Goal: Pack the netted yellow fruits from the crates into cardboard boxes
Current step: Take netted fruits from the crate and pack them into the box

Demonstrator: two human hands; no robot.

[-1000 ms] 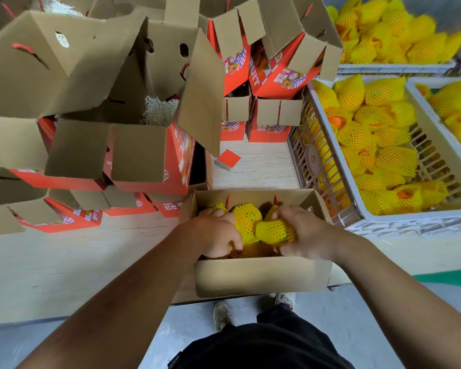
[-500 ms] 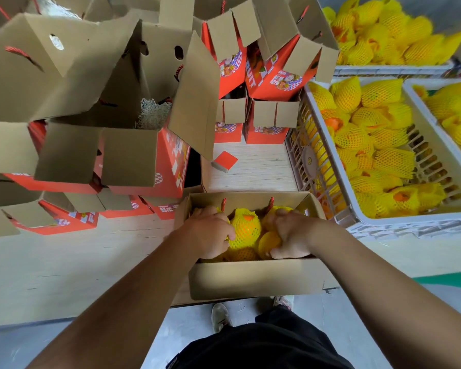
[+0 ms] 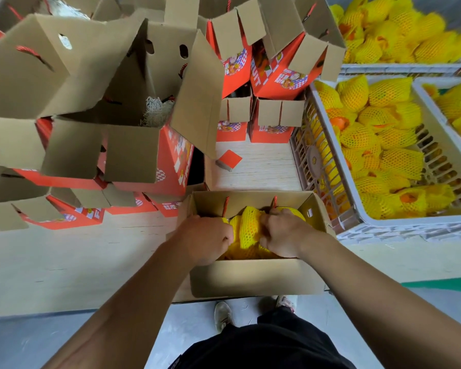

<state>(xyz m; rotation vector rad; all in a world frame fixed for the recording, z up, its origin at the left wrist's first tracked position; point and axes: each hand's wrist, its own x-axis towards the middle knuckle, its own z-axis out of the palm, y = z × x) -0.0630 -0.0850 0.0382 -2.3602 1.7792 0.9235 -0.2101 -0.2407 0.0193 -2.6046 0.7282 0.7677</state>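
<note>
Netted yellow fruit (image 3: 249, 227) sitting upright in open cardboard box (image 3: 256, 279) at desk (image 3: 64, 262) edge; my left hand (image 3: 206, 238) and right hand (image 3: 284, 233) curling fingers around it, both sides. White crate (image 3: 357, 219) just right, holding more.

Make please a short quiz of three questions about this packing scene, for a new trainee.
1. True or false: both hands are inside the open cardboard box.
2. Where is the nearest white crate? A) right of the box B) left of the box
3. What covers each yellow fruit?

Key: 1 true: left hand and right hand press on the fruits. 2 A. 3 Foam net.
</note>
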